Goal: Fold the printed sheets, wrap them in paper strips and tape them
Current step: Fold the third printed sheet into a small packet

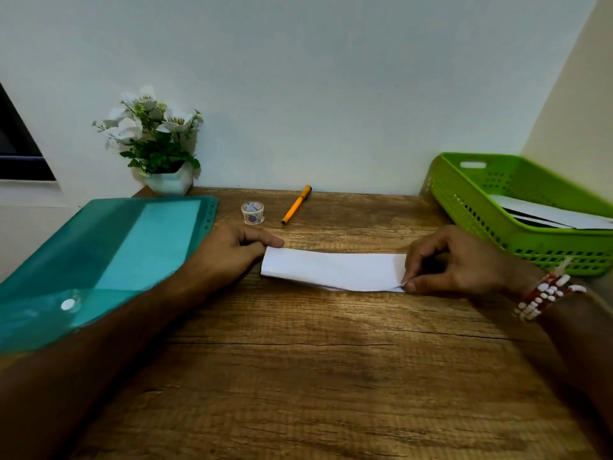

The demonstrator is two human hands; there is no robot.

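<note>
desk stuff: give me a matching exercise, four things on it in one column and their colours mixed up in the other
Things:
1. basket
2. pen
3. folder
4. folded sheet

Colours:
A. white
B. teal
C. bright green
D. orange

Pairs: 1-C, 2-D, 3-B, 4-A

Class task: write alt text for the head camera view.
Two hands hold a folded white sheet on a wooden desk: left hand at one end, right hand pinching the other. Behind lie tape and a pen.
</note>
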